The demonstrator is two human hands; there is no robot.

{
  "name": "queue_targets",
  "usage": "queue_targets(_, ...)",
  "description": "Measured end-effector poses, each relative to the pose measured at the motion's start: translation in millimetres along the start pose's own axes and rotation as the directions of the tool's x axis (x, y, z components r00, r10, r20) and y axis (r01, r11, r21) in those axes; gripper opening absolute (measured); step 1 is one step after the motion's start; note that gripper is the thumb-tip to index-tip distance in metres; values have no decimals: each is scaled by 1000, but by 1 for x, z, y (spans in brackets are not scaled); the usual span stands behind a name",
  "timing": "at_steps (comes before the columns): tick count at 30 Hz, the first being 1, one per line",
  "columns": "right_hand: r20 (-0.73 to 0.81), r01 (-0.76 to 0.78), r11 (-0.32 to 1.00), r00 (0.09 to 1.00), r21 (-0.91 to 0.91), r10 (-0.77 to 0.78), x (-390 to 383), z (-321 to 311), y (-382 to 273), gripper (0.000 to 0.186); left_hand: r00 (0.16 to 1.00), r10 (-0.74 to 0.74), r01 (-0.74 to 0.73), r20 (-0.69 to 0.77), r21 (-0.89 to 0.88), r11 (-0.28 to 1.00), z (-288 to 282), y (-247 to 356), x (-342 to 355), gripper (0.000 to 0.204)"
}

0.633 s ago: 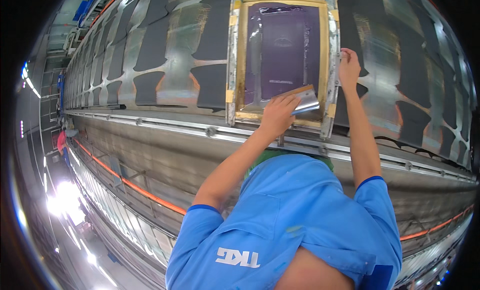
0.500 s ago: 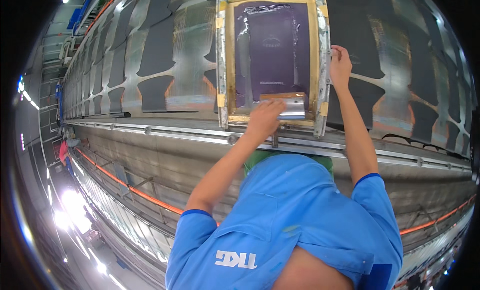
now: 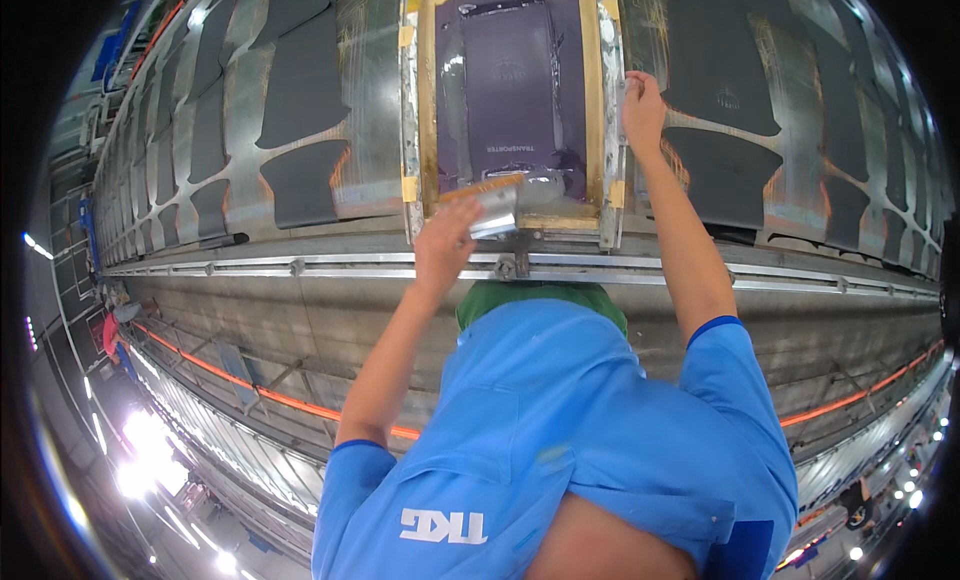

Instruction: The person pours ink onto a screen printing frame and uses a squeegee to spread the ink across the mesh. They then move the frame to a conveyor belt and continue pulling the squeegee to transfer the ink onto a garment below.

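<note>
A screen-printing frame with a yellowed inner border stands over the long table in front of me. Its purple mesh bears wet, glossy ink along the sides and near edge. My left hand is closed round a squeegee with a silvery holder and an orange-brown edge. The squeegee is slanted over the near left part of the frame; whether it touches the mesh I cannot tell. On the frame's right outer side, my right hand grips the edge with curled fingers.
Flat dark-grey cut pieces lie along the shiny table on both sides; one on the right carries a faint print. A metal rail runs along the near edge. Behind me stretches an orange pipe. Another person stands far left.
The frame has shifted left relative to the grey pieces, with my right hand on it. My left hand has carried the squeegee left and tilted it from level to slanted.
</note>
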State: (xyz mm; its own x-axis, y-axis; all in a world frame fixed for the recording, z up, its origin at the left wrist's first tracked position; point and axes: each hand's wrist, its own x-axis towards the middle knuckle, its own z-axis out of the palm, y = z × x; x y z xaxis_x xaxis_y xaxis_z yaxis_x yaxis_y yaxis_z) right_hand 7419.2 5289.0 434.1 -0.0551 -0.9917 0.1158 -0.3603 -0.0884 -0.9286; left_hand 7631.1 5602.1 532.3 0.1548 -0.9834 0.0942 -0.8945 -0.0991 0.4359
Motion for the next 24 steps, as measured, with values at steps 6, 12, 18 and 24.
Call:
queue_targets(6, 12, 28, 998, 1000, -62, -28, 5, 13, 11, 20, 969, 180, -204, 169, 136, 970, 28, 8, -16, 68)
queue_targets(12, -6, -46, 995, 999, -88, 46, 5, 6, 9, 20, 965, 237, -256, 111, 208, 944, 39, -14, 69, 62)
queue_targets(18, 31, -125, 988, 991, -96, 128, 1, 7, -9, 18, 992, 116, -126, 56, 239, 963, 6, -49, 264, 34)
queue_targets(24, 20, -76, 994, 997, -84, 78, -2, 5, -10, 17, 986, 74, -121, 152, 330, 936, -7, -53, 365, 28)
